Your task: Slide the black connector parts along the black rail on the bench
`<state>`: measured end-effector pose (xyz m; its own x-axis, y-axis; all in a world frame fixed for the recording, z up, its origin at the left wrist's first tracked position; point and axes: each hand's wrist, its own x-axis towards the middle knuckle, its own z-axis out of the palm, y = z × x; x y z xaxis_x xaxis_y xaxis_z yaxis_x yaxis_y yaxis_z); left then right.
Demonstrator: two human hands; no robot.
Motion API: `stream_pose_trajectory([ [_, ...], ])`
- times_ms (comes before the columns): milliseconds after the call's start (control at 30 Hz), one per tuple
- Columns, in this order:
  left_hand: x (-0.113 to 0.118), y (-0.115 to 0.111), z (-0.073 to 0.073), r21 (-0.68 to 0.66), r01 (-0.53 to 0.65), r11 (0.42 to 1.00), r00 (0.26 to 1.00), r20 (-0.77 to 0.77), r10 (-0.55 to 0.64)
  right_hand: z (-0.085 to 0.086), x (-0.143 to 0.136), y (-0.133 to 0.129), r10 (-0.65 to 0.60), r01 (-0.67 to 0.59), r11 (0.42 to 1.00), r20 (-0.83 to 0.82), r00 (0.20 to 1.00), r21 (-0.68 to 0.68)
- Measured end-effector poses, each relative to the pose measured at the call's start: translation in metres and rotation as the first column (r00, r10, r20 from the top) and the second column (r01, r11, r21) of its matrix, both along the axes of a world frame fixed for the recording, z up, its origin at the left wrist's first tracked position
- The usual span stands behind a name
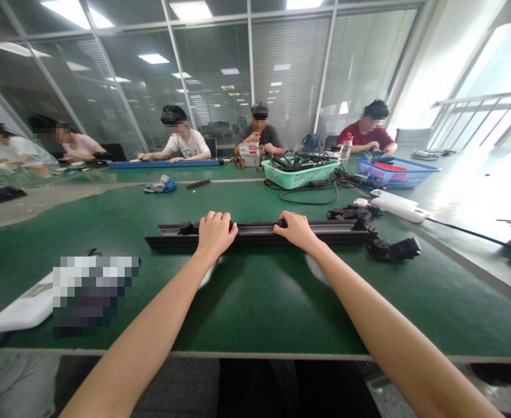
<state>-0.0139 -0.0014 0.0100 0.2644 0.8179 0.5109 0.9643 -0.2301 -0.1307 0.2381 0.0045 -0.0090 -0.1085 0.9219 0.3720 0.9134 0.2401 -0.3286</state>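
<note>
A long black rail [255,237] with a channel along its top lies across the green table in front of me. My left hand [216,230] is wrapped over the rail left of its middle, fingers bent. Right of the middle, my right hand [296,229] pinches a small black part [282,223] at the channel. Another small black part [186,227] sits in the channel to the left of my left hand. What my left fingers grip, beyond the rail, is hidden. Several black parts [394,248] lie by the rail's right end.
A white device [24,305] and a blurred flat object lie at the near left. Farther back are a blue-grey cloth [162,184], a green basket of cables [301,176], a blue basket [397,174] and a white power strip [398,206]. Several people sit across the table.
</note>
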Motion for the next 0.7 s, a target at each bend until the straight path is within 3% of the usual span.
stream_pose_trajectory([
  [700, 0.0009, -0.0014, 0.0007, -0.006, -0.005, 1.0, 1.0, -0.007, 0.005, 0.0009, -0.0007, -0.0004, -0.021, 0.021, 1.0, -0.002, 1.0, 0.003],
])
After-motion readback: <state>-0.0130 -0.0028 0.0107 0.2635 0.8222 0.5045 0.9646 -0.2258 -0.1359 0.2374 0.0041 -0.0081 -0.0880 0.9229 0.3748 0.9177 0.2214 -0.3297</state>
